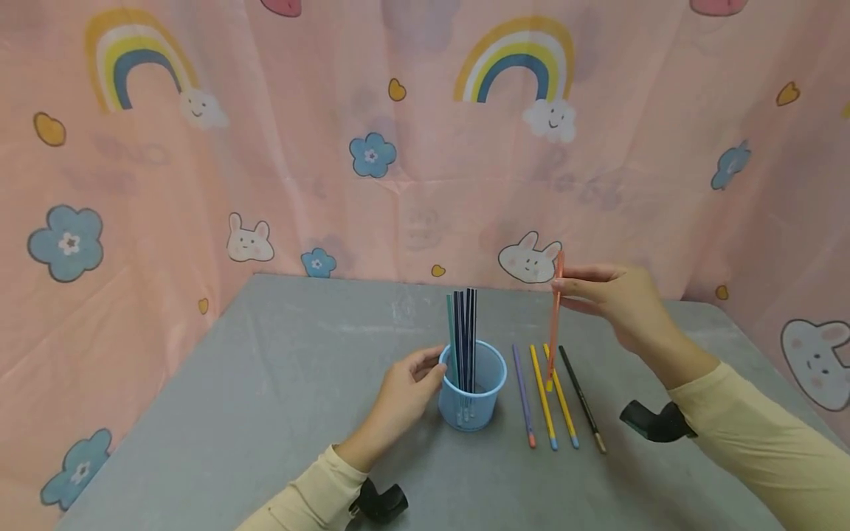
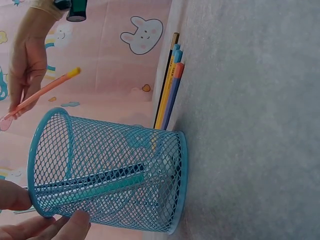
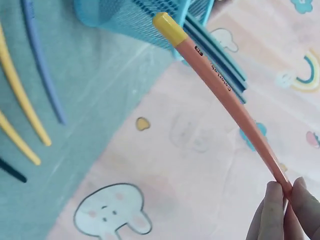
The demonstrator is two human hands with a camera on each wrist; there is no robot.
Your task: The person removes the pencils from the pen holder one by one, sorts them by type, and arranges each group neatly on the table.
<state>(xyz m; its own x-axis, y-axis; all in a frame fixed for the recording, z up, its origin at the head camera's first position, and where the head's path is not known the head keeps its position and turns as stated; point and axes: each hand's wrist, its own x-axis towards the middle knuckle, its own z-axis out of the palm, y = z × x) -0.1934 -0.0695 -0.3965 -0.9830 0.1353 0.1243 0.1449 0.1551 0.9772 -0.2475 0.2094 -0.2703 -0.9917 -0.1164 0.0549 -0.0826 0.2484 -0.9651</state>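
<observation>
A light blue mesh pencil cup (image 1: 468, 413) stands upright on the grey table. My left hand (image 1: 401, 391) holds its rim from the left, with thumb and fingers at the upper edge. Inside the cup are several dark striped pencils (image 1: 468, 332) and a teal one (image 1: 451, 324), leaning to one side. Right of the cup, my right hand (image 1: 627, 306) pinches an orange pencil (image 3: 225, 95) near its upper end. The pencil hangs almost vertical, its yellow-capped end pointing down over the pencils on the table.
Beside the cup lie a purple pencil (image 1: 523, 398), two yellow pencils (image 1: 541, 394) with blue ends and a black pencil (image 1: 581, 398), roughly side by side. A pink patterned curtain (image 1: 425, 206) hangs behind the table (image 1: 319, 354). Each wrist carries a black camera (image 1: 654, 422).
</observation>
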